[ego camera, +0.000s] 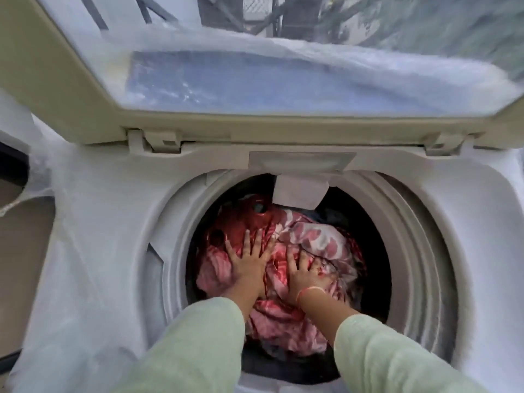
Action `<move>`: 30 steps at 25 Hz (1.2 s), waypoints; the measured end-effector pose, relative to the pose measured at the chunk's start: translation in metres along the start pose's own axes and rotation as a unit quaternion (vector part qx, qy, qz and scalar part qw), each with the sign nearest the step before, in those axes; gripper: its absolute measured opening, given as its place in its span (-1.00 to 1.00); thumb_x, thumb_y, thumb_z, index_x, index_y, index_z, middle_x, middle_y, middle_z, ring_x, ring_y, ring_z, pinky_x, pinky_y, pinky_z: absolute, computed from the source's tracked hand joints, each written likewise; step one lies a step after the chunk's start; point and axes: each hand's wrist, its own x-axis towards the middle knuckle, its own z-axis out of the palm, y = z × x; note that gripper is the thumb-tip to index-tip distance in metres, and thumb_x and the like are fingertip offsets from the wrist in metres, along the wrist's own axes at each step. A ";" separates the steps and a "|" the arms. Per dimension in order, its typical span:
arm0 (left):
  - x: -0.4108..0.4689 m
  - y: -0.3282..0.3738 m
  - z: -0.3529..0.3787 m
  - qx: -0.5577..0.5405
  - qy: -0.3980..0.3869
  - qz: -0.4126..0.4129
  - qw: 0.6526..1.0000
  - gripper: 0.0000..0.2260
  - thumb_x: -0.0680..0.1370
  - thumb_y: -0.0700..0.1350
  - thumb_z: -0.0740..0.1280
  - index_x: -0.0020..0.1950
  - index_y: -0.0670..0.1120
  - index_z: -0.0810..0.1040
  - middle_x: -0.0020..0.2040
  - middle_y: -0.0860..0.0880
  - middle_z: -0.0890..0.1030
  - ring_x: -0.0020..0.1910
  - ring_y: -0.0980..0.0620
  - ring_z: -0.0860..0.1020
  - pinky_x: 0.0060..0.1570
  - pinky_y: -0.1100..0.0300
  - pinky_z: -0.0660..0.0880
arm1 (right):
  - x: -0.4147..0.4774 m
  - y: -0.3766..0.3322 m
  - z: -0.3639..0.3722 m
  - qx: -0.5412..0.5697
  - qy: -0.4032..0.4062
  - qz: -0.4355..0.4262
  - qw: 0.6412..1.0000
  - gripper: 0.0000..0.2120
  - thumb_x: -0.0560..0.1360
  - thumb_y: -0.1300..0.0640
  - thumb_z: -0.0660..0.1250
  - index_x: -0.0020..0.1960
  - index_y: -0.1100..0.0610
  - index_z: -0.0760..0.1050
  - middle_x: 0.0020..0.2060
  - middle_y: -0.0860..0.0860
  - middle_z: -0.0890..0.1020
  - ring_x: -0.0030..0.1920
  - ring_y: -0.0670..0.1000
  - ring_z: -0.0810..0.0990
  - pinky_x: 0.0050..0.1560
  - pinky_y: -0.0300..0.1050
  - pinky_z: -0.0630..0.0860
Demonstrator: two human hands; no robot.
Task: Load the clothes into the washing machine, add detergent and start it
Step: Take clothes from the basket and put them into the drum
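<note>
Both hands lie flat on the clothes (283,268) inside the drum of the washing machine (113,222). The left hand (249,262) has its grip spread wide, fingers apart, palm pressed on the red and pink fabric, closed on nothing. The right hand (304,275), just beside it, is likewise splayed flat on the cloth, a thin band at the wrist. The clothes form a crumpled red, pink and white heap filling the drum. The lid (71,89) stands raised behind the drum.

Daylight falls from above; dark metal railing (243,15) and blurred green foliage (442,21) stand behind.
</note>
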 end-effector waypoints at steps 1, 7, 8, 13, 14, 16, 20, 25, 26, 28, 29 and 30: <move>0.013 0.000 0.006 -0.002 -0.005 -0.004 1.000 0.21 0.28 0.20 0.50 0.42 0.09 -0.50 0.47 -0.09 -0.45 0.45 -0.22 -0.41 0.19 -0.51 -0.32 | 0.013 -0.003 0.006 -0.011 0.021 -0.001 1.000 -0.07 0.46 -0.32 0.14 0.48 -0.01 -0.44 0.52 0.08 -0.23 0.49 0.31 -0.17 0.32 0.47 0.04; 0.070 0.005 0.041 -0.014 -0.060 -0.011 0.998 0.27 0.25 0.20 0.52 0.41 0.01 -0.52 0.45 -0.11 -0.49 0.43 -0.22 -0.43 0.21 -0.47 -0.32 | 0.072 -0.017 0.054 -0.050 0.063 0.008 0.997 0.01 0.46 -0.09 0.32 0.46 0.00 -0.46 0.52 0.10 -0.23 0.48 0.31 -0.08 0.33 0.37 0.14; 0.070 0.004 0.037 -0.008 -0.078 -0.009 0.997 0.26 0.26 0.20 0.52 0.42 0.01 -0.52 0.44 -0.12 -0.50 0.43 -0.22 -0.44 0.21 -0.47 -0.32 | 0.075 -0.018 0.054 -0.052 0.056 0.010 0.997 0.03 0.44 -0.10 0.34 0.46 0.00 -0.47 0.51 0.09 -0.25 0.49 0.30 -0.10 0.34 0.36 0.13; 0.024 -0.012 -0.003 -0.021 -0.127 0.043 0.991 0.11 0.34 0.14 0.48 0.49 0.10 -0.38 0.53 -0.08 -0.32 0.52 -0.18 -0.22 0.39 -0.36 -0.06 | 0.028 -0.008 0.012 -0.033 -0.007 -0.023 0.999 0.07 0.40 -0.26 0.32 0.47 -0.02 -0.45 0.51 0.08 -0.28 0.50 0.28 -0.15 0.35 0.38 0.08; 0.006 -0.018 -0.017 -0.042 -0.113 0.052 0.991 0.03 0.36 0.10 0.47 0.52 0.11 -0.27 0.56 -0.09 -0.16 0.52 -0.19 -0.06 0.40 -0.30 0.07 | 0.012 -0.001 -0.006 -0.034 -0.023 -0.047 0.998 0.06 0.38 -0.30 0.31 0.49 -0.02 -0.40 0.52 0.09 -0.25 0.50 0.28 -0.11 0.37 0.36 0.08; -0.039 -0.029 -0.044 -0.066 -0.071 0.082 0.992 -0.18 0.41 0.02 0.43 0.53 0.04 0.02 0.48 -0.15 0.19 0.42 -0.18 0.28 0.34 -0.12 0.32 | -0.025 0.011 -0.044 -0.042 -0.039 -0.115 0.992 0.00 0.35 -0.35 0.31 0.54 0.00 -0.15 0.53 0.15 -0.05 0.48 0.26 0.08 0.42 0.20 0.13; -0.118 -0.041 -0.088 -0.121 -0.008 0.090 0.989 -0.34 0.47 0.04 0.39 0.48 -0.10 0.20 0.40 -0.19 0.34 0.32 -0.18 0.39 0.27 0.05 0.38 | -0.102 0.031 -0.110 -0.091 0.030 -0.215 0.972 -0.42 0.44 -0.16 0.33 0.35 0.13 0.39 0.31 0.13 0.46 0.31 0.16 0.42 0.24 -0.05 0.39; -0.254 -0.059 -0.132 -0.283 0.186 0.207 0.918 -0.27 0.49 0.13 0.35 0.53 0.12 0.00 0.48 0.03 0.18 0.43 0.07 0.20 0.32 0.26 0.20 | -0.209 0.036 -0.159 0.091 0.144 -0.306 0.937 -0.54 0.49 -0.06 0.31 0.35 0.05 0.40 0.21 0.01 0.54 0.22 0.07 0.52 0.11 -0.14 0.43; -0.283 -0.066 -0.135 -0.305 0.238 0.202 0.900 -0.33 0.50 0.13 0.33 0.52 0.15 0.06 0.45 0.10 0.21 0.40 0.14 0.22 0.29 0.31 0.20 | -0.229 0.034 -0.161 0.139 0.159 -0.329 0.920 -0.50 0.50 -0.07 0.32 0.38 0.05 0.36 0.23 0.00 0.51 0.24 0.04 0.51 0.11 -0.19 0.41; -0.327 -0.080 -0.130 -0.339 0.320 0.174 0.867 -0.41 0.50 0.13 0.34 0.47 0.19 0.17 0.35 0.20 0.26 0.32 0.28 0.25 0.25 0.40 0.20 | -0.261 0.027 -0.156 0.227 0.169 -0.366 0.886 -0.47 0.49 -0.10 0.32 0.41 0.01 0.31 0.27 -0.03 0.47 0.24 -0.01 0.50 0.10 -0.23 0.41; -0.344 -0.087 -0.126 -0.346 0.348 0.159 0.856 -0.43 0.49 0.15 0.34 0.44 0.21 0.20 0.32 0.23 0.27 0.28 0.31 0.25 0.25 0.39 0.21 | -0.274 0.022 -0.152 0.257 0.182 -0.380 0.870 -0.48 0.49 -0.11 0.32 0.40 -0.02 0.32 0.29 -0.05 0.47 0.23 -0.03 0.49 0.11 -0.23 0.42; -0.356 -0.096 -0.119 -0.352 0.369 0.147 0.848 -0.45 0.47 0.19 0.33 0.41 0.24 0.21 0.30 0.24 0.28 0.27 0.32 0.26 0.28 0.34 0.23 | -0.285 0.017 -0.146 0.282 0.201 -0.393 0.852 -0.50 0.48 -0.11 0.33 0.38 -0.03 0.34 0.28 -0.06 0.47 0.23 -0.05 0.49 0.13 -0.23 0.42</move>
